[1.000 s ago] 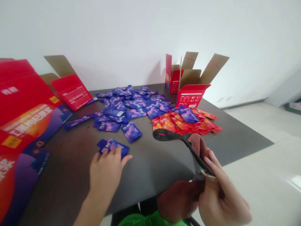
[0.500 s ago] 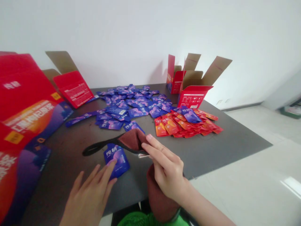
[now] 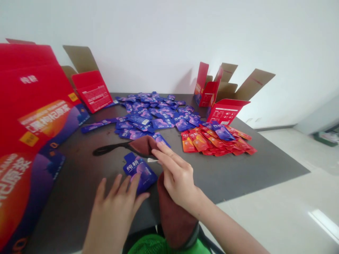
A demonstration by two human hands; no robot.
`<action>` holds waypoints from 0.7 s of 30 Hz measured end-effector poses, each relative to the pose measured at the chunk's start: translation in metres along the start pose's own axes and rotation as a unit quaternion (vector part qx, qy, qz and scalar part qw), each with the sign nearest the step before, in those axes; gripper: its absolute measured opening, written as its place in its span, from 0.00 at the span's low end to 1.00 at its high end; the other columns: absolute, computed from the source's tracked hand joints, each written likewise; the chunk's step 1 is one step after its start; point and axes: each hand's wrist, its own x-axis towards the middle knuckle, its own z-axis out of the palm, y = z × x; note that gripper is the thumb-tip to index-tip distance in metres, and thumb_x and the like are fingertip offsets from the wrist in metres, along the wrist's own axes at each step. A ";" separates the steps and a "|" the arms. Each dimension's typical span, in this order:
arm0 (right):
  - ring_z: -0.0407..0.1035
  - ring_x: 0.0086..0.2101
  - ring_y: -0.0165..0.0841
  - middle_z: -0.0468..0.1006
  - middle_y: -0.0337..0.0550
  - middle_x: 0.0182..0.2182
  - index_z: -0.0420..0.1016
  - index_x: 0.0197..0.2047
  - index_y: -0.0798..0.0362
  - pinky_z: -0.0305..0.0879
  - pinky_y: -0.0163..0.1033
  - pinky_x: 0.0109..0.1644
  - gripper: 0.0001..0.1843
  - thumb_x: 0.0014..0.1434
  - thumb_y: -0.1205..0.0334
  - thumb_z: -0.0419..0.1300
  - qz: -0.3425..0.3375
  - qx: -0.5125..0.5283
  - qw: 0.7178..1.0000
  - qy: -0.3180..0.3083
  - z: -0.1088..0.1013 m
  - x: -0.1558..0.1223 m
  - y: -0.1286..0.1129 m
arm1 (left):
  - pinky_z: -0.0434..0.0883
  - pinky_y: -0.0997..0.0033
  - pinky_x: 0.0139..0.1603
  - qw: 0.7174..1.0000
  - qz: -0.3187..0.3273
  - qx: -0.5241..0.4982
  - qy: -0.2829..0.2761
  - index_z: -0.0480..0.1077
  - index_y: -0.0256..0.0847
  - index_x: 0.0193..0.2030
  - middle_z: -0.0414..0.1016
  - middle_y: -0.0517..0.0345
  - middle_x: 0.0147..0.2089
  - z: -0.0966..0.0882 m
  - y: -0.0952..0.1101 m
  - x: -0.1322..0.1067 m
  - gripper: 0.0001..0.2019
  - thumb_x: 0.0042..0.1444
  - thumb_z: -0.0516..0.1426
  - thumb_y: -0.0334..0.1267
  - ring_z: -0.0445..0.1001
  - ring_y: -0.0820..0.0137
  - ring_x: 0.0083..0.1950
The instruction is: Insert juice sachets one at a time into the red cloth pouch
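A brown cloth with black edging and a black hanging loop is pinched in my right hand. Its lower part hangs down over the table's front edge. Beneath and left of the cloth, a single blue pouch with white lettering lies on the dark table. My left hand is open, its fingers spread, with a fingertip resting on the pouch's lower left side. Behind the cloth, another blue pouch is partly covered by it and by my right fingers.
Many blue pouches lie heaped at the back of the grey table. Right of them is a pile of orange-red pouches with a blue one on top. Red cartons with raised flaps stand at the left and back right.
The view has shifted, so boxes and pouches sit further right. My left hand has moved rightward along with the single pouch, which is turned slightly. My right hand keeps its hold on the cloth.
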 end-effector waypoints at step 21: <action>0.52 0.58 0.33 0.62 0.53 0.56 0.64 0.50 0.63 0.46 0.34 0.63 0.16 0.60 0.69 0.45 -0.115 -0.089 0.919 -0.366 0.036 -0.013 -0.003 | 0.72 0.68 0.39 0.974 0.156 0.078 0.141 0.71 0.29 0.40 0.76 0.44 0.37 0.022 0.001 -0.036 0.21 0.47 0.41 0.17 0.75 0.64 0.39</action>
